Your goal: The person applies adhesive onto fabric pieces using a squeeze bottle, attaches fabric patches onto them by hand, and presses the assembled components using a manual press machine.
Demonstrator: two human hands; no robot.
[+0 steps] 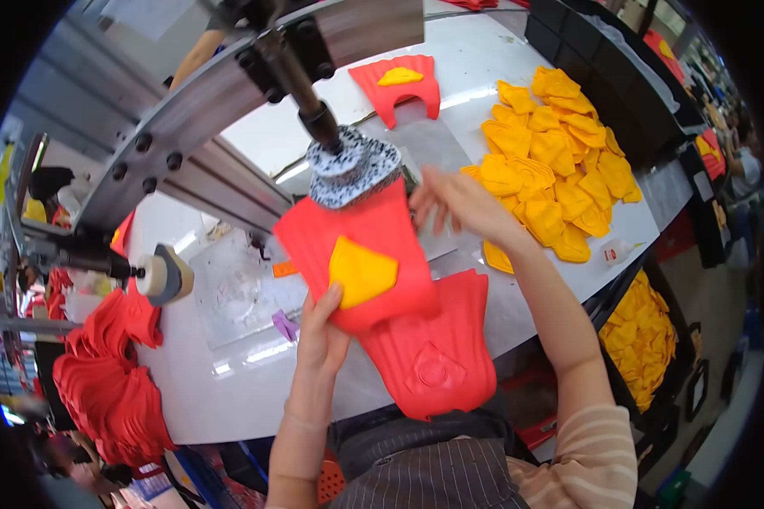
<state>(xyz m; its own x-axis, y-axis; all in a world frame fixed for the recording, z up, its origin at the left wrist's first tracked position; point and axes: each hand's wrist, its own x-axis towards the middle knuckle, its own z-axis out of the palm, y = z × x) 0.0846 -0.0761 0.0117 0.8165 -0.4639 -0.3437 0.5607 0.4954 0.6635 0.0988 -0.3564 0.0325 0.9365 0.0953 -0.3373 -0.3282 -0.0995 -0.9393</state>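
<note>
My left hand (321,329) grips the lower left edge of a red moulded piece (310,242), its thumb pressing on a yellow five-sided patch (362,273) that lies on the red surface. A black-and-white speckled pad (353,170) on a metal shaft meets or overlaps the piece's top edge; I cannot tell whether they touch. To the right of the pad, my right hand (460,204) is raised with fingers loosely bent and apart, holding nothing visible. Another red piece (450,352), with a raised emblem outline, lies partly under the held one at the table's near edge.
Yellow patches form a heap (560,161) on the white table (255,390), and more fill a bin (641,339) at lower right. Red pieces are stacked (115,382) at left. A metal frame (187,127) with a second pad (163,276) stands at left. A red piece with yellow patch (399,81) lies behind.
</note>
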